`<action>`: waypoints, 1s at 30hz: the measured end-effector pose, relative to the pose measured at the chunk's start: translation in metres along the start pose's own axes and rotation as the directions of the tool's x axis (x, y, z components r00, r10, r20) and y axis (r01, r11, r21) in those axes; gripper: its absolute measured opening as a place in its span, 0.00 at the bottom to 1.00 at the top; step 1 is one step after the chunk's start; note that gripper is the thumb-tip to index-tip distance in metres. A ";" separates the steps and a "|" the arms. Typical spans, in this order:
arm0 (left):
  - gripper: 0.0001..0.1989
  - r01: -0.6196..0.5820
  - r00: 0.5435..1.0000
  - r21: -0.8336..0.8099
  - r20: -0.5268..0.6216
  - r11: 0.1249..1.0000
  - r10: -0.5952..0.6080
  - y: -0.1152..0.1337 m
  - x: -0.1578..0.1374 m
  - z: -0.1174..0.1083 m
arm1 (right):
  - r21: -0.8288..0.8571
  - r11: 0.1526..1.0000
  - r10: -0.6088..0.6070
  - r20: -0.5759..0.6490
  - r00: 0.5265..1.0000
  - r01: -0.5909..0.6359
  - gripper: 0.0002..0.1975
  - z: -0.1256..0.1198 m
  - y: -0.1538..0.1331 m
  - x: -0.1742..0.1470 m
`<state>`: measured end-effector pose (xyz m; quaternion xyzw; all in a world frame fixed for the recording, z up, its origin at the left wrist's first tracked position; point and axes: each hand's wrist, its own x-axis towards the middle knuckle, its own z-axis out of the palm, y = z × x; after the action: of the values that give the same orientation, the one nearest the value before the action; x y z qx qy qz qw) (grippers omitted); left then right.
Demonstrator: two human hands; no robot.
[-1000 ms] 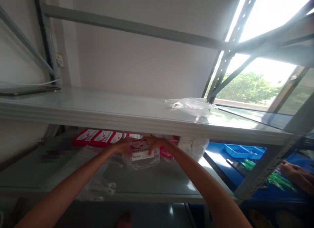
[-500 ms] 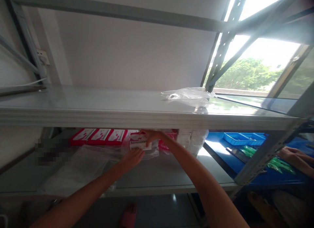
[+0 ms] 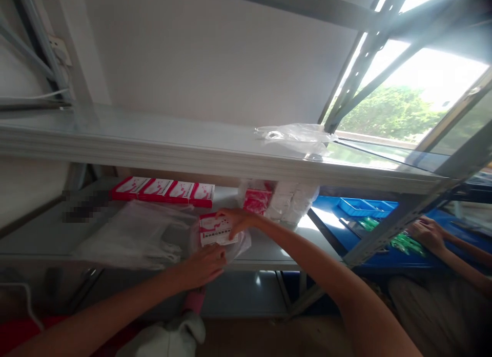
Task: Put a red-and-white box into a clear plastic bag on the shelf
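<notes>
A red and white box (image 3: 216, 232) sits partly in a clear plastic bag (image 3: 243, 244) on the lower shelf, its printed face up. My right hand (image 3: 239, 221) grips the box's right side, thumb on the near face and fingers over the far edge. At the near end my left hand (image 3: 205, 265) is closed, fingers curled on what looks like the edge of the bag. Behind and to the left stands a row of similar red and white boxes (image 3: 165, 189). A flattened plastic bag (image 3: 134, 236) lies left of my hands.
The upper shelf (image 3: 154, 137) overhangs the boxes; a crumpled bag (image 3: 294, 134) lies on it. Wrapped red packs (image 3: 258, 199) and white packs (image 3: 292, 199) stand right. Beyond the post, a co-worker's hands (image 3: 428, 233) are near green items (image 3: 407, 244) and blue trays (image 3: 365, 207).
The box and both hands have come toward me, away from the row, and a fourth box in the row now shows. My view has tilted downward.
</notes>
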<state>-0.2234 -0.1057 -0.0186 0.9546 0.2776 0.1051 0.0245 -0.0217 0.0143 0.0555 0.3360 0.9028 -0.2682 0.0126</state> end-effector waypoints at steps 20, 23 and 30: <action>0.20 0.453 0.889 0.291 -0.077 0.843 -0.451 -0.060 -0.031 -0.025 | 0.011 0.993 0.118 0.023 0.993 -0.118 0.60 0.032 0.016 -0.037; 0.24 0.530 0.836 0.294 -0.027 0.795 -0.547 -0.049 -0.018 -0.036 | 0.029 0.985 0.172 -0.040 0.984 -0.171 0.61 0.029 0.017 -0.041; 0.16 0.563 0.826 0.223 -0.188 0.796 -0.531 -0.043 -0.009 -0.045 | 0.384 0.863 0.442 -0.255 0.860 -0.329 0.17 0.033 0.024 -0.053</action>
<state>-0.2634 -0.0746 0.0186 0.8199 0.5543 0.1100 -0.0920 0.0283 -0.0187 0.0265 0.5499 0.7472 -0.3450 -0.1422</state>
